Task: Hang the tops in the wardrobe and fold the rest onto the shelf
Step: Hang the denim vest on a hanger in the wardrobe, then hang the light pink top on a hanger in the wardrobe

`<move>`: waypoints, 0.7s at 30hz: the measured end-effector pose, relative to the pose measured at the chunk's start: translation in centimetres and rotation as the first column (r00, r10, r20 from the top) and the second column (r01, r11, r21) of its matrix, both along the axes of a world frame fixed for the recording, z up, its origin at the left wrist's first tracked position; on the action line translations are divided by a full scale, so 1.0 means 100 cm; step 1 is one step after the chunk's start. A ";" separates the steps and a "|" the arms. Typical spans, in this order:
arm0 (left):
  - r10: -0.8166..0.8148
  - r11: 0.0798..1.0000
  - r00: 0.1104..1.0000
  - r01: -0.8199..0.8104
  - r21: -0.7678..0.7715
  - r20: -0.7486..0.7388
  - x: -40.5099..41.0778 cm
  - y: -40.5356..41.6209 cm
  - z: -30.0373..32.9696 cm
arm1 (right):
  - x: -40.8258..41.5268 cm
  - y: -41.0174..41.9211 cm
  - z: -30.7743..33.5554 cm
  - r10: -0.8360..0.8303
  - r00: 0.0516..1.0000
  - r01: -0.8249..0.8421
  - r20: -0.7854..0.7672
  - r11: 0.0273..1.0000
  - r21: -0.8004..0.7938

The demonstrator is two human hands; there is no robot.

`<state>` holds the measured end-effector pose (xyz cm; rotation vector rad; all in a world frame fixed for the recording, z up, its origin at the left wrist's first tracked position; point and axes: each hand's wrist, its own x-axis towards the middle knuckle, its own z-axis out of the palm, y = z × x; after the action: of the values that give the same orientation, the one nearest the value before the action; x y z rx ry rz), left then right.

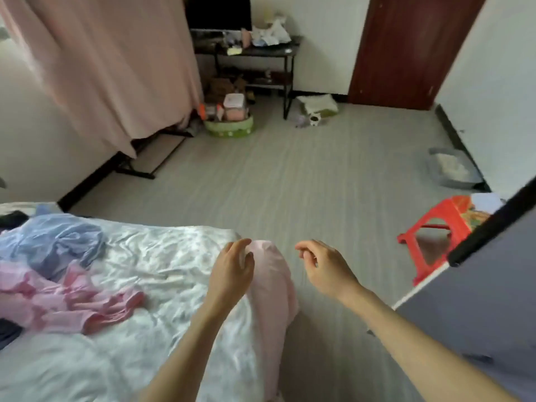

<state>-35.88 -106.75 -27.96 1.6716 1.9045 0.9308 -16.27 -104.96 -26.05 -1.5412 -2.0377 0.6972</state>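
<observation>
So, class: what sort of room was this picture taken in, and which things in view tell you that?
Most likely a lived-in bedroom. A bed with a white sheet has loose clothes lying on it, a long pink curtain hangs at the left, and a dark wooden door stands at the far wall.

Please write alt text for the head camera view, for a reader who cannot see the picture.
A person's left hand holds up a pale pink garment at the corner of a bed, while the right hand hovers beside it, fingers loosely curled and empty. A blue garment and a pink garment lie crumpled on the bed; a red stool stands on the floor.
</observation>
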 end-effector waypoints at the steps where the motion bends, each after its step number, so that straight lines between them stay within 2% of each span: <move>1: 0.080 0.997 0.996 -0.080 -0.009 0.025 -0.028 -0.005 -0.005 | -0.028 0.009 -0.005 0.069 0.997 -0.068 0.024 0.997 -0.035; 5: 0.368 0.929 0.928 -0.364 -0.069 0.060 -0.140 -0.023 -0.036 | -0.138 0.041 -0.027 0.316 0.945 -0.302 0.083 0.942 -0.144; 9: 0.562 0.811 0.827 -0.547 -0.205 0.020 -0.236 -0.043 -0.080 | -0.252 0.071 -0.058 0.548 0.826 -0.502 0.133 0.822 -0.269; 16: 0.666 0.637 0.737 -0.641 -0.428 -0.113 -0.346 -0.049 -0.152 | -0.376 0.083 -0.127 0.709 0.692 -0.606 0.132 0.671 -0.427; 19: 0.624 0.585 0.741 -0.654 -0.479 -0.250 -0.384 -0.040 -0.187 | -0.411 0.093 -0.158 0.725 0.679 -0.621 0.113 0.650 -0.438; 21: 0.612 0.557 0.736 -0.660 -0.504 -0.288 -0.411 -0.033 -0.212 | -0.431 0.102 -0.179 0.722 0.685 -0.617 0.097 0.646 -0.450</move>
<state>-76.93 -110.01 -49.14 0.6374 2.5769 0.3958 -59.41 -94.76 -43.98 -1.0314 -2.8722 1.2951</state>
